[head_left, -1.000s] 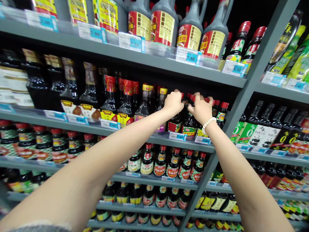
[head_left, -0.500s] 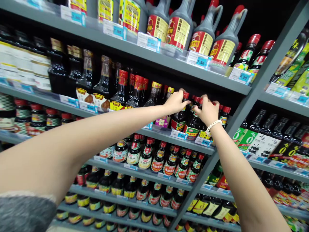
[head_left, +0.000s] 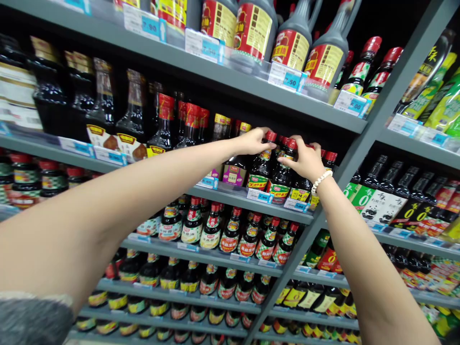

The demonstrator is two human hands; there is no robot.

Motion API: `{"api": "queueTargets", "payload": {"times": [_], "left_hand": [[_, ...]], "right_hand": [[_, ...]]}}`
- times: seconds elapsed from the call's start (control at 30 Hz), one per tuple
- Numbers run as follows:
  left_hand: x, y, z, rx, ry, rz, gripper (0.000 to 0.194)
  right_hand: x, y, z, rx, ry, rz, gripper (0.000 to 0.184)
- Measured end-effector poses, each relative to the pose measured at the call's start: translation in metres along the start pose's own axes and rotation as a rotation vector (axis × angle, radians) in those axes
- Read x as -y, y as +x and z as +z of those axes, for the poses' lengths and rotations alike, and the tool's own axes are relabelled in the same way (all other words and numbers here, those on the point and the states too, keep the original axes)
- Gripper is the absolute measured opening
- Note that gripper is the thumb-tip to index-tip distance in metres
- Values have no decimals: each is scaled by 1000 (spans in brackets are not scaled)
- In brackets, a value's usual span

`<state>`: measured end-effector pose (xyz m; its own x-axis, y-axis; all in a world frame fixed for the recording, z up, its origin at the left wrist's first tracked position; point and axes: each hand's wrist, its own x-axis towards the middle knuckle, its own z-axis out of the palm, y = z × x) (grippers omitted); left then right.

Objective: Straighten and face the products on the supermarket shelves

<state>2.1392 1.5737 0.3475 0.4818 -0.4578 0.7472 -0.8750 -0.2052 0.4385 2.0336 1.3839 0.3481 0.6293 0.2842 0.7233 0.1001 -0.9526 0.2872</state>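
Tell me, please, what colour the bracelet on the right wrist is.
The bracelet is creamy white, seen best in the head view.

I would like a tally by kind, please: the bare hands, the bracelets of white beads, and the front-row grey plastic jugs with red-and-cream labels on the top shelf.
Bare hands (left hand, right hand): 2
White bead bracelet: 1
Grey plastic jugs: 4
Total: 7

Bottles [head_left: 163, 129]: dark, glossy, smooth, glass-like. Jugs [head_left: 325, 60]: grey plastic look, smooth. Shelf [head_left: 201, 74]: matt grey, metal-like. Price tags [head_left: 287, 76]: paper-like, smooth. Your sleeve [head_left: 34, 318]: grey cloth, fuzzy. Your bracelet [head_left: 321, 181]: pale beads; material unclear. Caps [head_left: 166, 106]: red, smooth.
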Motion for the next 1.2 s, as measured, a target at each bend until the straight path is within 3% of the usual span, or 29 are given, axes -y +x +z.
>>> {"api": "queueTargets", "payload": {"times": [0.1,0.2,0.47,0.63,0.8,0.97,1.07,1.2], "left_hand": [[4,1,-3,123,-98,68,37],[2,-4,-6,134,-100,91,40],[-17,-19,-17,102,312,-17,45],[-24,-21,-17,112,350,-62,51],[-23,-32,7,-2,255,-90,72],[-18,-41,39,-256,244,-109,76],[-14,-40,46,-311,211,-97,72],[-10,-39,44,-310,181,-95,70]], "right_hand": [[3,0,-1,20,31,16,60],[12,1,1,-11,-7,102,51],[41,14,9,-64,-13,322,40],[35,12,6,-55,24,281,44],[14,-15,-29,-89,16,40,46],[-4,-36,-70,-154,-275,88,36],[-9,-29,-68,-57,-436,116,37],[-24,-4,-45,62,-547,263,35]]}}
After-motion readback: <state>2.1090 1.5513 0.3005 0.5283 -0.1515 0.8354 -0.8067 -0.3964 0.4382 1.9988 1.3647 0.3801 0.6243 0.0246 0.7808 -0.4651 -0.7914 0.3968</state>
